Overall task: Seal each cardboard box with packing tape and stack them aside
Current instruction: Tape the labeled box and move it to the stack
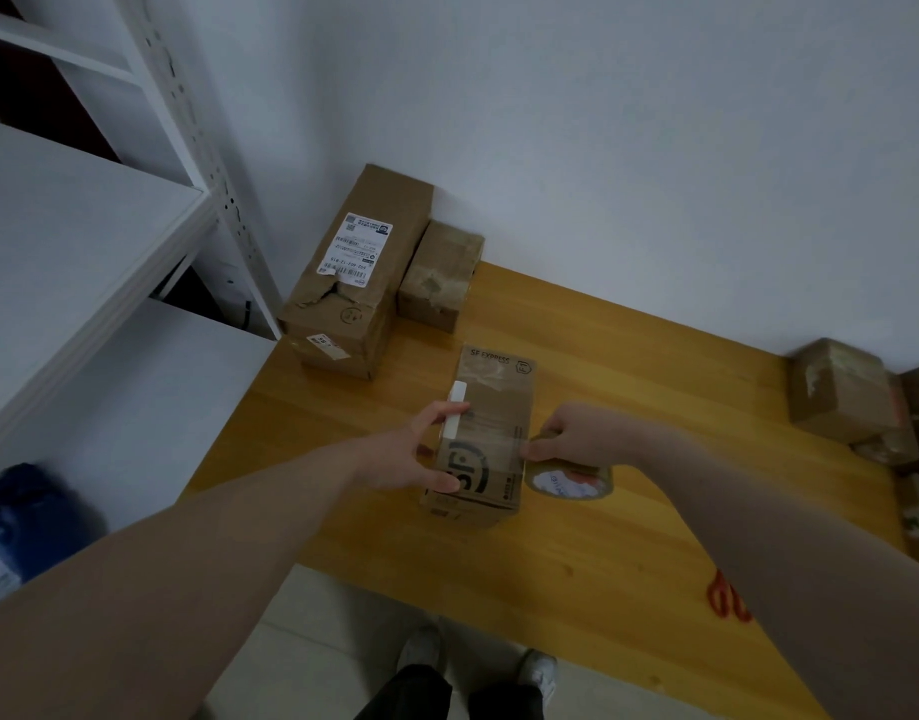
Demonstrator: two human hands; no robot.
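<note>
Two bare forearms reach in from the near edge toward a small cardboard box [486, 433] printed "SF EXPRESS", which lies in the middle of a wooden table [629, 553]. The left hand [418, 454] holds the box's left side, thumb pressed on top and fingers curled round the side. The right hand [577, 433] grips a roll of packing tape [569, 480] just right of the box, with a clear strip stretched across the box top. Red scissors [727, 597] lie at the near right. A long labelled box [353, 272] and a smaller box [439, 275] stand at the far left against the wall. More boxes [842, 389] sit at the far right. White shelving [83, 226] stands left.
</note>
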